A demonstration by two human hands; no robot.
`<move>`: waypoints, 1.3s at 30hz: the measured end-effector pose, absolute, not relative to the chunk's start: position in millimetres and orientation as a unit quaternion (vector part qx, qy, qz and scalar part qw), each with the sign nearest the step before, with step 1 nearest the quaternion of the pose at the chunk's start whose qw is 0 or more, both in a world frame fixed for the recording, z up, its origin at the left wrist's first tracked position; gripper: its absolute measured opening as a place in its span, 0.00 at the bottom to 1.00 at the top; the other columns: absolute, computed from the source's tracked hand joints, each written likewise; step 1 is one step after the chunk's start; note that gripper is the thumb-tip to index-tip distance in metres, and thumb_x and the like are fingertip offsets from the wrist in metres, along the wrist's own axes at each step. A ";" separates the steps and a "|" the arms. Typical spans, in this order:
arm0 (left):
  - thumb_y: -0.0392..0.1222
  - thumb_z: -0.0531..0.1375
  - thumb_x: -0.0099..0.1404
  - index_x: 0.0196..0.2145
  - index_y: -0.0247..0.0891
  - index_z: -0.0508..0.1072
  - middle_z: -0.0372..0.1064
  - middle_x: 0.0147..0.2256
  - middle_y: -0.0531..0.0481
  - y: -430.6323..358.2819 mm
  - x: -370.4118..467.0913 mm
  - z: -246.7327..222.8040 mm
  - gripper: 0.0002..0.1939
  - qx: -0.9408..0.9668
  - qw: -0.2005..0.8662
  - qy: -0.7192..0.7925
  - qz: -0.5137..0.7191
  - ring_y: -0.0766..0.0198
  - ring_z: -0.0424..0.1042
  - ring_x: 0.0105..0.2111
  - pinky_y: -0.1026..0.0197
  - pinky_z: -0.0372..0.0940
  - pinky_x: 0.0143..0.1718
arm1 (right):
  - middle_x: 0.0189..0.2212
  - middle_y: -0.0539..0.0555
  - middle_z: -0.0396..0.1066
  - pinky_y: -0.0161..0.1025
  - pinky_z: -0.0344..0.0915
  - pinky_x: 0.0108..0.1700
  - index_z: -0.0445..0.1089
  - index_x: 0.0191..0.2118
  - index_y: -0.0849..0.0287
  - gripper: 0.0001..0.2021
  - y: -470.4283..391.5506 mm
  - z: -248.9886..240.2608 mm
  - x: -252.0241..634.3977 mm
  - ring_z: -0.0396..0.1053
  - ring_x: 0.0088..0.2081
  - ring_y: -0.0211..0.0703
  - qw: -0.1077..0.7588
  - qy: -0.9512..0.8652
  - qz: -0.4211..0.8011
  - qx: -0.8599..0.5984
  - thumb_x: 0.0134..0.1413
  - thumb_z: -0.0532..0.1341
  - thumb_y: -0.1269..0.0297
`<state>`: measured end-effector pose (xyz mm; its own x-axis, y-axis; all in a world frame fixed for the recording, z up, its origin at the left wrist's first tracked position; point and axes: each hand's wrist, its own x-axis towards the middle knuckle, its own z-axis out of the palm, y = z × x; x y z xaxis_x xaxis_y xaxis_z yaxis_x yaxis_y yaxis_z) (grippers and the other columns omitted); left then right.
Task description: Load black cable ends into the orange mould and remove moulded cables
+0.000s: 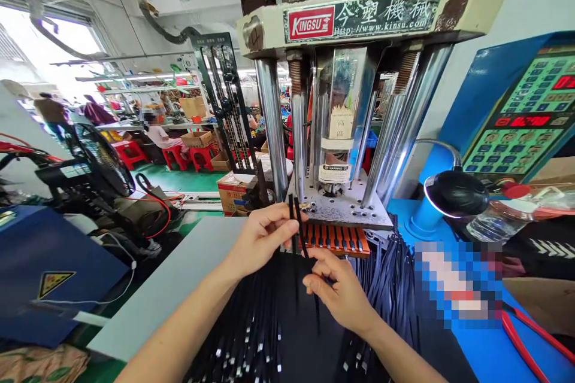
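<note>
My left hand (pixel 265 239) pinches flat black cables (pixel 294 239) between thumb and fingers, with their ends standing up in front of the press. Lower and to the right, my right hand (pixel 339 287) has its thumb and fingers closed round one of these cables. Just beyond both hands sits an orange mould (pixel 367 246) with several black cable ends lying side by side in it. A bundle of black cables with shiny metal plugs (pixel 249 335) lies below my left hand. Another bunch of cables (pixel 390 269) hangs to the right of my right hand.
A press (pixel 372 18) with steel columns rises ahead. At the right are a blue control panel (pixel 516 114), a black lamp head (pixel 456 192), a clear bottle (pixel 503 221) and red-handled pliers (pixel 523 341). A fan (pixel 101 158) stands left. Several people sit or stand farther back.
</note>
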<state>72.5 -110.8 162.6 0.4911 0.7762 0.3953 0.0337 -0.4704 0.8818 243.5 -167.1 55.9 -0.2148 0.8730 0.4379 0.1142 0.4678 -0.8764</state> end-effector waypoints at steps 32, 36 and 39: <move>0.50 0.62 0.52 0.52 0.22 0.66 0.69 0.42 0.36 -23.7 -48.7 -22.2 0.34 0.529 0.095 0.781 0.317 0.50 0.68 0.41 0.55 0.65 0.42 | 0.38 0.54 0.77 0.35 0.68 0.45 0.75 0.41 0.61 0.09 -89.4 32.3 258.6 0.74 0.41 0.41 0.417 -0.705 0.307 -0.485 0.58 0.58 0.73; 0.49 0.56 0.60 0.44 0.34 0.74 0.73 0.37 0.44 -58.0 -15.0 43.1 0.19 0.660 0.240 0.610 0.368 0.56 0.72 0.36 0.56 0.68 0.43 | 0.42 0.55 0.76 0.39 0.68 0.49 0.75 0.40 0.59 0.09 -107.7 33.9 279.3 0.73 0.45 0.44 0.490 -0.700 0.216 -0.472 0.60 0.57 0.67; 0.49 0.58 0.64 0.42 0.40 0.77 0.75 0.41 0.46 -118.2 22.3 111.8 0.14 0.792 0.323 0.357 0.375 0.56 0.74 0.42 0.55 0.69 0.48 | 0.35 0.55 0.77 0.39 0.70 0.42 0.75 0.38 0.59 0.10 -128.3 28.1 314.9 0.75 0.37 0.44 0.484 -0.669 0.209 -0.525 0.60 0.58 0.62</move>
